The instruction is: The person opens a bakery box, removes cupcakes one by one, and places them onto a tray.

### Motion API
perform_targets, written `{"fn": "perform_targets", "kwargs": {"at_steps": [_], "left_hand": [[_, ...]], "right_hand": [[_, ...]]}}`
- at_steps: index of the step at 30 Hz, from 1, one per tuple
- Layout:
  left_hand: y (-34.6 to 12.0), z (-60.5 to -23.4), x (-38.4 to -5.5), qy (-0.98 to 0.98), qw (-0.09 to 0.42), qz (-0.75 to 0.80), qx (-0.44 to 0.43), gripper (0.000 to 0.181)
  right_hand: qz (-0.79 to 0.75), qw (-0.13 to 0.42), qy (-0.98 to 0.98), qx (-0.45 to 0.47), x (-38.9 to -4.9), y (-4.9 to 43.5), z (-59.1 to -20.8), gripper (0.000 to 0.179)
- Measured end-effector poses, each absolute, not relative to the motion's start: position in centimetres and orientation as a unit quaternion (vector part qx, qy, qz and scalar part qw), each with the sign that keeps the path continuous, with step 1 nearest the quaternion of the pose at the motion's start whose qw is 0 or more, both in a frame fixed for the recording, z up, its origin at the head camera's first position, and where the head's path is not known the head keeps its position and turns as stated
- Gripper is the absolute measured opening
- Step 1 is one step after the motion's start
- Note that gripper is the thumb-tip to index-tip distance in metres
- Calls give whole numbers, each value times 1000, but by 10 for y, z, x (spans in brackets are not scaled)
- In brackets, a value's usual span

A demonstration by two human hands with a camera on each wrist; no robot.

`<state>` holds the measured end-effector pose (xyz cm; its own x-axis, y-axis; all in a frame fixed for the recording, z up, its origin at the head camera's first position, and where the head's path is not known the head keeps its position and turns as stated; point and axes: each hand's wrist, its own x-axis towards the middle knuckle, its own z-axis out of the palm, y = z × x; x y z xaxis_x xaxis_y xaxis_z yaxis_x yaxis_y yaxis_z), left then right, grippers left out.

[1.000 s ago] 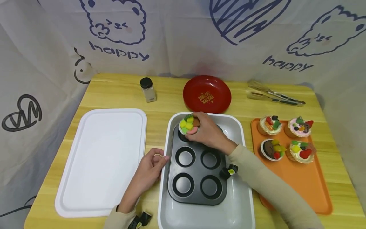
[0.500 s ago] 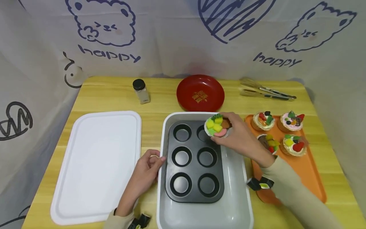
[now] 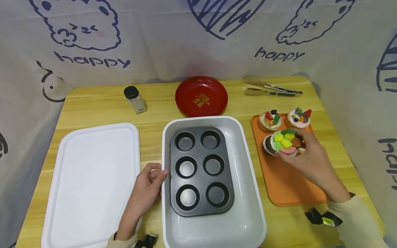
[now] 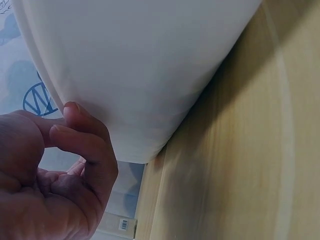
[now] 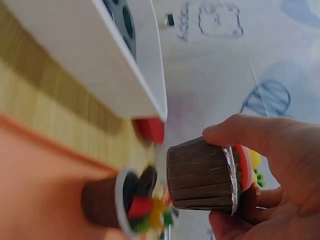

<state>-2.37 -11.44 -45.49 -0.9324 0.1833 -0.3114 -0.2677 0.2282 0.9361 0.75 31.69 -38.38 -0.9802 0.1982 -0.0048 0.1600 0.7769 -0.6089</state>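
Note:
My right hand (image 3: pixel 310 162) pinches a cupcake (image 3: pixel 285 143) in a brown pleated wrapper, topped with yellow cubes, green leaves and a pink piece. It is held over the orange tray (image 3: pixel 291 186). In the right wrist view the held cupcake (image 5: pixel 202 175) is tipped sideways. Partly hidden behind it is a chocolate cupcake (image 3: pixel 268 144), also seen in the right wrist view. Two more cupcakes, one white-topped (image 3: pixel 270 120) and one pink-topped (image 3: pixel 298 117), sit at the tray's far end. My left hand (image 3: pixel 145 187) grips the left rim of a white tub (image 3: pixel 214 232).
Inside the tub lies a dark muffin pan (image 3: pixel 198 177) with several bare cups. A white lid-like tray (image 3: pixel 93 186) lies to the left. At the back are a black-capped jar (image 3: pixel 135 100), a red plate (image 3: pixel 201 86) and metal tongs (image 3: pixel 273 92).
My right hand has carried the cupcake from the far end of the muffin pan rightward to over the orange tray. My left hand has stayed at the tub's rim. The head view has turned right.

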Motion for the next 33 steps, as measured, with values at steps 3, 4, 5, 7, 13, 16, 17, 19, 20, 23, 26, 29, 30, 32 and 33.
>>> {"fn": "perform_targets", "kwargs": {"at_steps": [3,4,5,7,13,16,17,19,20,23,26,29,30,32,33], "left_hand": [[-116,-454,-23,763,180,620,-27,26],[-116,-454,-23,762,179,621,-27,26],[-117,-454,-23,763,178,620,-27,26],[-116,-453,-24,764,175,621,-26,26],[-114,-453,-28,765,169,621,-16,26],[-113,-454,-29,768,169,617,-16,26],[-113,-454,-29,769,169,616,-16,26],[-113,-454,-28,770,170,615,-18,26],[-114,-454,-28,770,171,614,-18,26],[-114,-454,-27,770,174,613,-21,26],[-115,-454,-26,767,179,615,-23,26],[-115,-454,-26,765,179,618,-24,26],[-115,-454,-26,765,178,618,-24,25],[-114,-455,-25,766,177,618,-22,25],[-114,-455,-25,766,177,617,-22,24]], "right_hand": [[316,32,-939,-129,20,328,-387,80],[317,33,-938,-138,23,332,-389,81],[317,35,-937,-144,26,336,-390,82],[321,33,-933,-161,33,343,-395,84],[332,11,-918,-217,53,360,-407,89],[334,12,-915,-228,63,366,-413,88],[331,12,-915,-232,66,367,-415,88],[326,13,-916,-236,70,370,-420,87],[323,11,-915,-240,72,371,-423,87],[315,5,-915,-250,76,374,-430,87],[311,-7,-914,-259,78,375,-437,89],[308,-18,-913,-266,79,375,-442,92],[306,-19,-914,-268,80,375,-444,93],[301,-22,-913,-273,80,376,-446,95],[298,-23,-913,-276,81,376,-447,95]]}}
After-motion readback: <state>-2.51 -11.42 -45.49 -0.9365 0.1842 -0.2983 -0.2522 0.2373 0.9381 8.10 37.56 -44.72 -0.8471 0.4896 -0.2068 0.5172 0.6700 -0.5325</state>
